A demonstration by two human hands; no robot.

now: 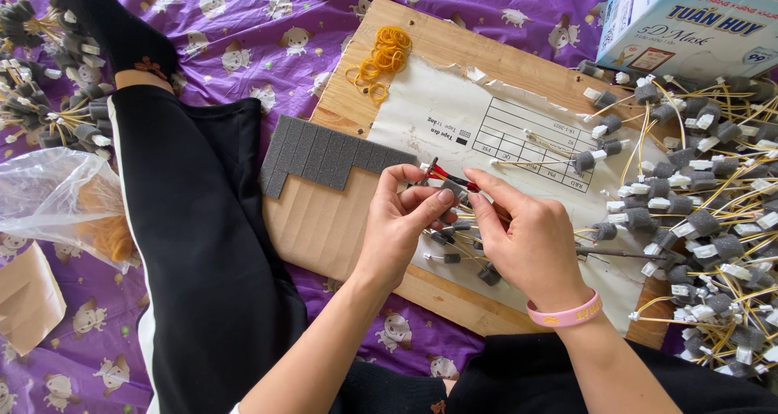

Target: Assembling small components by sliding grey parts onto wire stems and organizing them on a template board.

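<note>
My left hand (pixel 401 215) and my right hand (pixel 531 240) meet over a wooden board (pixel 421 45), both pinching a thin red and black wire piece (pixel 446 177) with a small grey foam block on it. A pink wristband (pixel 565 313) circles my right wrist. Below my fingers lie several short wires with grey foam tips (pixel 454 244). Just left of my left hand sits a sheet of grey foam squares (pixel 324 155) on brown cardboard (pixel 316 224).
A large heap of yellow wires with grey foam and white connectors (pixel 705 211) fills the right. Yellow rubber bands (pixel 382 57) lie on the board's far end. A white printed paper (pixel 486 122), a cardboard box (pixel 689 21), a plastic bag (pixel 57 199) and my black-trousered leg (pixel 194 244) surround them.
</note>
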